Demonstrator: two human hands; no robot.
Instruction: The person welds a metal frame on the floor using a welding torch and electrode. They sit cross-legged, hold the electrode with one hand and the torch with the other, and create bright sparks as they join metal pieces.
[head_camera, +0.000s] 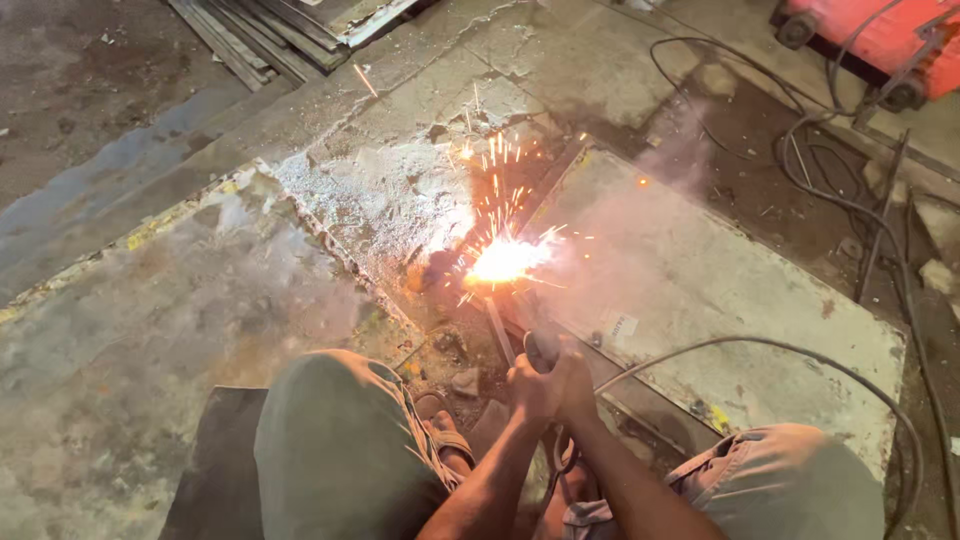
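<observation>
My left hand (530, 385) and my right hand (578, 383) are clasped together around the dark handle of a welding electrode holder (541, 350), just in front of my knees. The thin rod runs forward from it to a bright arc (503, 262) at the near left corner of a flat metal sheet (700, 280) lying on the floor. Orange sparks fly up and outward from the arc, and pale smoke drifts over the sheet. A black cable (760, 345) curves from the holder across the sheet to the right.
I am crouched with both knees (330, 440) in view and a sandalled foot (445, 435) between them. Metal strips (270, 35) lie stacked at the far left. A red welding machine (880, 40) stands at the far right, with cables (800, 150) trailing over the concrete floor.
</observation>
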